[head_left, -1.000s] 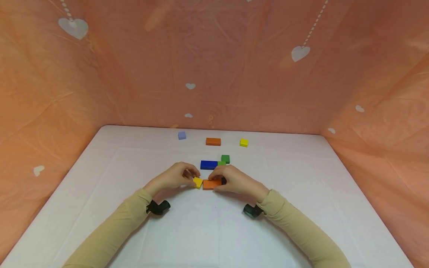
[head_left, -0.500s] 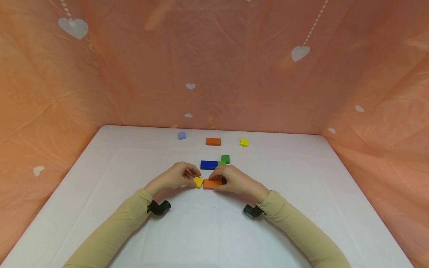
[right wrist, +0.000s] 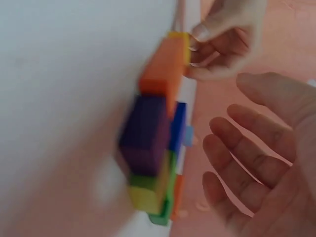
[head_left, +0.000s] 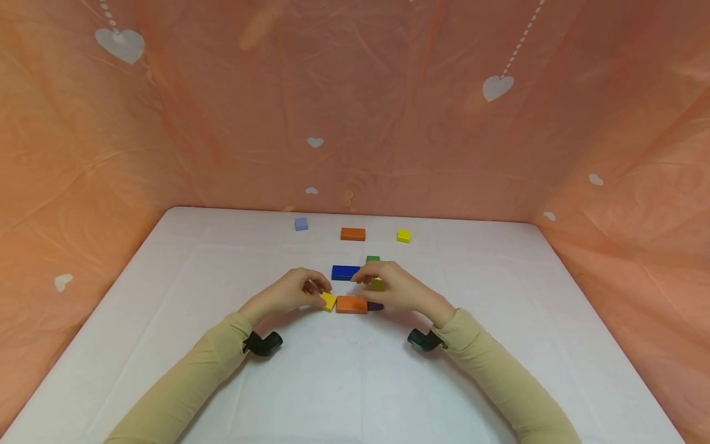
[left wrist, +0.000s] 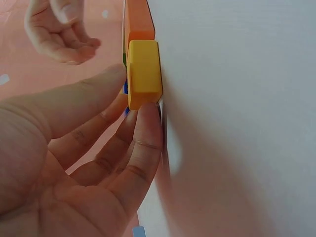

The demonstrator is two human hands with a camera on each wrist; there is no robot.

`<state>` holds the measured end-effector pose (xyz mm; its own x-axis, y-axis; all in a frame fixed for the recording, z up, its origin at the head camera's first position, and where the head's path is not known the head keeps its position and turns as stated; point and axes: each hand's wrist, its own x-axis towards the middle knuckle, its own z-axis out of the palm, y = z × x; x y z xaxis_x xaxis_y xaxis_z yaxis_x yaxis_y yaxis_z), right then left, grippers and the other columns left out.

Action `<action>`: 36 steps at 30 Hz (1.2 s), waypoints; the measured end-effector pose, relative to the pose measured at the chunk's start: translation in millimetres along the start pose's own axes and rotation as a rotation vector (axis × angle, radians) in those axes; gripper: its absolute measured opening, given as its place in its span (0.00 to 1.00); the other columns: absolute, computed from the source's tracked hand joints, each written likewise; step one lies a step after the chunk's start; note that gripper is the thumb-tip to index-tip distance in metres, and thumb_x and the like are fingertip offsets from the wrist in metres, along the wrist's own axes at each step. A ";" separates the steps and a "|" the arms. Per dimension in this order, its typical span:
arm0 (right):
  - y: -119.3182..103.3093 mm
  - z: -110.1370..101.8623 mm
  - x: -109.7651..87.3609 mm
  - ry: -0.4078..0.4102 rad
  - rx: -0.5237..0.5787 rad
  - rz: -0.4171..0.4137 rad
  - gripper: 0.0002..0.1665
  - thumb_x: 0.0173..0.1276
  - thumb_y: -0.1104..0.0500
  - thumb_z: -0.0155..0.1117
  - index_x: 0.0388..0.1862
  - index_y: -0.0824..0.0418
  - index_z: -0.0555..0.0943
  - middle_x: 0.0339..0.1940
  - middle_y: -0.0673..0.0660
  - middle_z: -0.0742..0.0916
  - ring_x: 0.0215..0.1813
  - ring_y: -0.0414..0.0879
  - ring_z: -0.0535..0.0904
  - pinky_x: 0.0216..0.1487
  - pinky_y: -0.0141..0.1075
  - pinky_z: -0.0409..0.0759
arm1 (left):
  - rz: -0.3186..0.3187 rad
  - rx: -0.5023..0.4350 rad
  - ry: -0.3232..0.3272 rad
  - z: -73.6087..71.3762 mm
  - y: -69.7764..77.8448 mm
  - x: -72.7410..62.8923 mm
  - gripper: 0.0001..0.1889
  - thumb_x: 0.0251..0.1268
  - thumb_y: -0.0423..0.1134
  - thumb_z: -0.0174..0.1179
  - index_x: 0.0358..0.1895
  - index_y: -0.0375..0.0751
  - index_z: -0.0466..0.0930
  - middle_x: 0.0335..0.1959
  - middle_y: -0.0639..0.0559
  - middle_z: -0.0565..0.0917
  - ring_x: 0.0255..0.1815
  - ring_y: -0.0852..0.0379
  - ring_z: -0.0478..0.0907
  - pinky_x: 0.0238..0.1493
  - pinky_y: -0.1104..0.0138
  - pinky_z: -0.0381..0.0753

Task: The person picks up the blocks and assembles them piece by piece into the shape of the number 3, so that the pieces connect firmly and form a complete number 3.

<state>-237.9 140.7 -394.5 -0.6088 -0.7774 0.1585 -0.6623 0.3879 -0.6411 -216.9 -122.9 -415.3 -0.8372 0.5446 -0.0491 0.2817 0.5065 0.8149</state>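
Note:
In the head view, my left hand (head_left: 294, 291) holds a small yellow block (head_left: 329, 301) between thumb and fingers, at the left end of an orange block (head_left: 351, 304). The left wrist view shows the thumb near one face of that yellow block (left wrist: 144, 69) and a fingertip at its end. My right hand (head_left: 396, 288) hovers just over the orange block's right end, its fingers loose and nothing in them. In the right wrist view, a dark purple block (right wrist: 144, 133) follows the orange block (right wrist: 165, 66), with a yellow-green block (right wrist: 147, 195) beyond it.
Behind the hands lie a dark blue block (head_left: 345, 272) and a green block (head_left: 373, 259). Farther back are a light blue cube (head_left: 301, 224), another orange block (head_left: 352, 234) and a yellow cube (head_left: 403, 236). Orange curtains (head_left: 388, 123) surround the white table (head_left: 355, 382).
My right hand has let go of the orange block and risen slightly back and to the right, uncovering the dark purple block. The left hand stays almost in place.

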 end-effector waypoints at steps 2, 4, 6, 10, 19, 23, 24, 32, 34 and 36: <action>0.8 -7.4 -0.8 0.027 0.020 -0.023 0.15 0.63 0.63 0.67 0.48 0.68 0.81 0.43 0.60 0.84 0.45 0.53 0.78 0.49 0.48 0.77 | -0.002 -0.001 0.003 0.0 -0.9 -0.2 0.12 0.58 0.31 0.67 0.45 0.35 0.82 0.40 0.50 0.83 0.37 0.55 0.76 0.42 0.64 0.77; 1.9 -14.7 -1.4 0.059 0.022 -0.038 0.15 0.63 0.63 0.67 0.48 0.68 0.81 0.43 0.60 0.84 0.46 0.53 0.78 0.50 0.50 0.76 | -0.002 -0.003 0.004 0.0 -2.1 -0.3 0.11 0.59 0.31 0.65 0.45 0.35 0.82 0.41 0.50 0.83 0.38 0.55 0.76 0.43 0.64 0.77; 2.4 -22.7 -2.7 0.091 0.026 -0.041 0.15 0.63 0.64 0.68 0.48 0.67 0.81 0.43 0.60 0.84 0.46 0.53 0.78 0.50 0.51 0.76 | -0.005 -0.006 0.004 0.0 -2.8 -0.4 0.10 0.60 0.30 0.64 0.45 0.35 0.82 0.41 0.50 0.83 0.38 0.55 0.77 0.43 0.64 0.77; 5.0 -38.6 -6.0 0.164 0.009 -0.012 0.14 0.63 0.63 0.68 0.48 0.62 0.81 0.44 0.55 0.85 0.46 0.50 0.79 0.51 0.49 0.76 | 0.000 -0.004 0.008 -0.1 -4.3 -0.4 0.09 0.61 0.29 0.63 0.45 0.36 0.82 0.41 0.51 0.83 0.39 0.55 0.77 0.43 0.65 0.78; 13.7 -65.8 -12.4 0.243 -0.015 0.057 0.15 0.67 0.58 0.64 0.51 0.60 0.81 0.47 0.53 0.84 0.49 0.46 0.78 0.55 0.46 0.74 | -0.016 -0.012 0.011 0.2 -4.4 -0.8 0.09 0.62 0.29 0.62 0.45 0.37 0.82 0.40 0.52 0.82 0.38 0.55 0.76 0.41 0.65 0.78; 20.8 -72.8 -12.9 0.273 -0.001 0.096 0.15 0.68 0.57 0.64 0.51 0.60 0.81 0.48 0.53 0.84 0.49 0.48 0.78 0.56 0.47 0.74 | -0.019 -0.019 0.012 0.5 -4.4 -0.9 0.09 0.62 0.29 0.62 0.46 0.37 0.82 0.40 0.52 0.82 0.38 0.55 0.76 0.42 0.65 0.78; 23.0 -74.3 -13.1 0.278 0.002 0.103 0.15 0.68 0.57 0.64 0.51 0.60 0.81 0.48 0.53 0.84 0.49 0.48 0.78 0.56 0.48 0.73 | -0.018 -0.019 0.012 0.6 -4.5 -0.9 0.09 0.62 0.29 0.62 0.46 0.37 0.82 0.40 0.52 0.82 0.38 0.55 0.76 0.42 0.65 0.78; 43.9 -84.8 -14.4 0.309 -0.030 0.140 0.14 0.66 0.61 0.64 0.50 0.64 0.81 0.48 0.61 0.83 0.49 0.51 0.79 0.55 0.47 0.74 | -0.017 -0.029 0.016 0.4 -4.9 -0.9 0.09 0.62 0.28 0.61 0.45 0.37 0.82 0.39 0.52 0.82 0.37 0.55 0.76 0.41 0.65 0.78; 50.3 -86.7 -14.9 0.305 -0.029 0.154 0.15 0.67 0.62 0.64 0.51 0.66 0.80 0.49 0.63 0.83 0.50 0.52 0.78 0.55 0.48 0.73 | -0.017 -0.030 0.016 0.3 -5.2 -0.8 0.09 0.62 0.28 0.61 0.45 0.37 0.82 0.39 0.52 0.82 0.37 0.54 0.76 0.41 0.65 0.79; 56.5 -88.0 -15.3 0.299 -0.023 0.171 0.16 0.67 0.62 0.63 0.52 0.68 0.79 0.50 0.65 0.82 0.50 0.53 0.78 0.56 0.49 0.73 | -0.017 -0.029 0.016 0.5 -5.8 -0.7 0.09 0.62 0.28 0.61 0.45 0.37 0.82 0.39 0.52 0.82 0.37 0.55 0.76 0.41 0.65 0.78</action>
<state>-304.5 218.1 -367.1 -0.8106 -0.5218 0.2659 -0.5474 0.5136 -0.6608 -217.7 -125.8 -420.2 -0.8494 0.5250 -0.0539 0.2540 0.4962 0.8302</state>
